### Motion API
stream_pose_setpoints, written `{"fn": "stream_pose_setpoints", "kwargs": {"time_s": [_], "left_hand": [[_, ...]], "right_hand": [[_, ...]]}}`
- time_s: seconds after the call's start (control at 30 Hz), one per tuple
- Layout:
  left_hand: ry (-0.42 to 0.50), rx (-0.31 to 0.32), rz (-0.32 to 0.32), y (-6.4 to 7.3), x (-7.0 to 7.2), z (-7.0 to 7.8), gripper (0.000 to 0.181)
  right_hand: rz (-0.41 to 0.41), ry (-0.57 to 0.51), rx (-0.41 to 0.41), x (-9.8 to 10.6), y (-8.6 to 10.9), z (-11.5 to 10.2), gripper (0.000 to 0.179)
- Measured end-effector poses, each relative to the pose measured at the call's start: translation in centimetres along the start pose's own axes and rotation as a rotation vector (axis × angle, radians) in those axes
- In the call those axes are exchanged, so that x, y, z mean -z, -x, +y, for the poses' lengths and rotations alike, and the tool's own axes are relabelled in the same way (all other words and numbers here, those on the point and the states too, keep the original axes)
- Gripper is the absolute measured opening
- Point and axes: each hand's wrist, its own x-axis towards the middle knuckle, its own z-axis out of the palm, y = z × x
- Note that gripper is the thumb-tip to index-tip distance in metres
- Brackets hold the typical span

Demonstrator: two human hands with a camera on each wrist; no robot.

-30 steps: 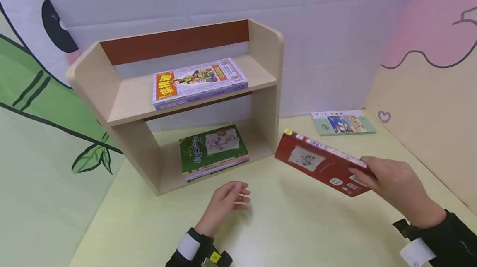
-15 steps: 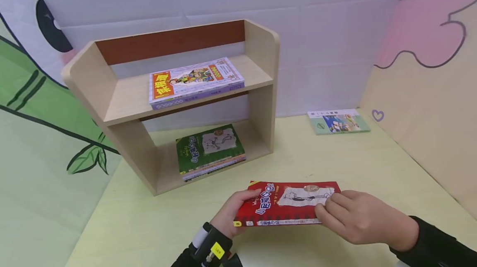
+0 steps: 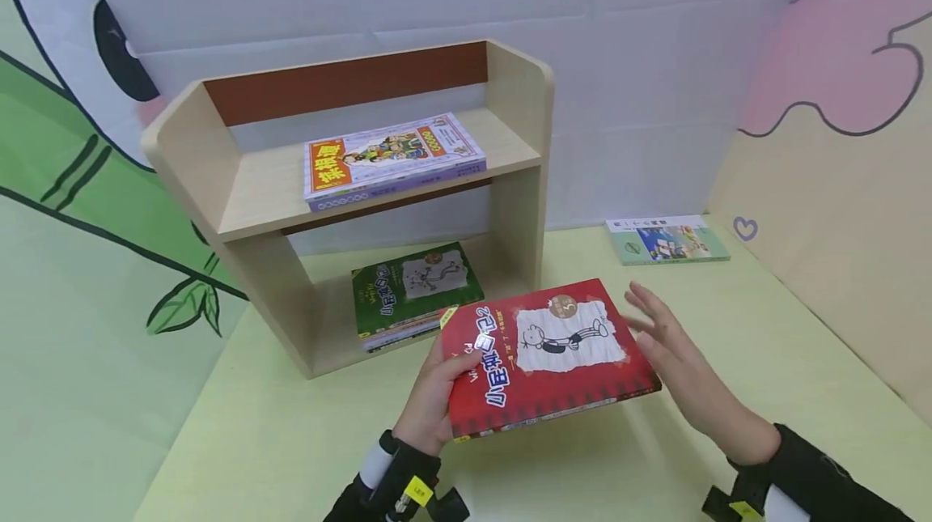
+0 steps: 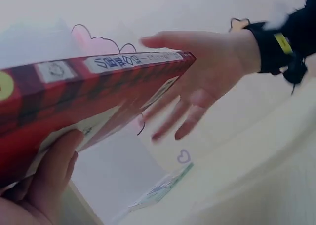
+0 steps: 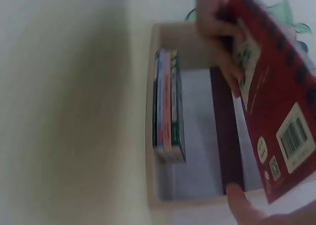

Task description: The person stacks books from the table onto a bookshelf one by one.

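A red book (image 3: 549, 352), its cover with a cartoon figure facing up, is held above the table by my left hand (image 3: 429, 401). The left thumb lies on the cover and the fingers go beneath, as the left wrist view shows on the book's underside (image 4: 108, 121). Off the book's right edge, my right hand (image 3: 680, 368) has its fingers spread and holds nothing; whether it still touches the edge I cannot tell. Behind the red book, a stack of books with a green one (image 3: 415, 283) on top lies on the lower shelf, partly covered by it.
A small wooden bookshelf (image 3: 520, 206) stands at the back left of the table (image 3: 291, 449). On its upper shelf lies a thick purple-white book (image 3: 396, 162). A green-white book (image 3: 667, 240) lies at the back right, near the wall.
My right hand brought the red book over, cover turned up, and my left hand took hold of its left side. The right hand has since let go, and the book rose toward the shelf.
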Motion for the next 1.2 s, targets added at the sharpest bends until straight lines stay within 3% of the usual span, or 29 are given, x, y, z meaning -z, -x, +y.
{"fn": "stream_pose_setpoints", "kwargs": {"time_s": [0.07, 0.13, 0.2, 0.3, 0.47, 0.63, 0.93, 1.2], "left_hand": [[-0.026, -0.048, -0.013, 0.2, 0.1, 0.0, 0.071], [-0.050, -0.085, -0.018, 0.4, 0.2, 0.0, 0.071], [-0.061, -0.106, -0.019, 0.6, 0.3, -0.1, 0.071], [-0.067, -0.117, -0.002, 0.9, 0.5, 0.1, 0.072], [-0.101, -0.143, 0.041, 1.7, 1.0, 0.9, 0.072], [-0.135, -0.208, 0.094, 2.6, 1.2, 2.8, 0.071], [-0.207, -0.429, 0.199, 3.8, 1.5, 9.4, 0.053], [-0.270, -0.503, 0.213, 4.3, 1.3, 14.8, 0.054]], "right_hand": [[-0.045, -0.277, -0.213, -0.6, -0.4, 0.0, 0.062], [-0.061, -0.453, -0.368, -1.3, -0.8, -0.3, 0.064], [-0.043, -0.510, -0.438, -1.8, -1.2, -0.5, 0.067], [0.008, -0.510, -0.482, -2.6, -1.7, -0.9, 0.072], [-0.003, -0.498, -0.465, -3.7, -2.4, -0.9, 0.075], [-0.018, -0.496, -0.417, -4.8, -3.9, -1.7, 0.076], [-0.023, -0.491, -0.239, -6.4, -9.3, -6.3, 0.069], [-0.014, -0.512, -0.185, -6.8, -12.8, -10.2, 0.063]]}}
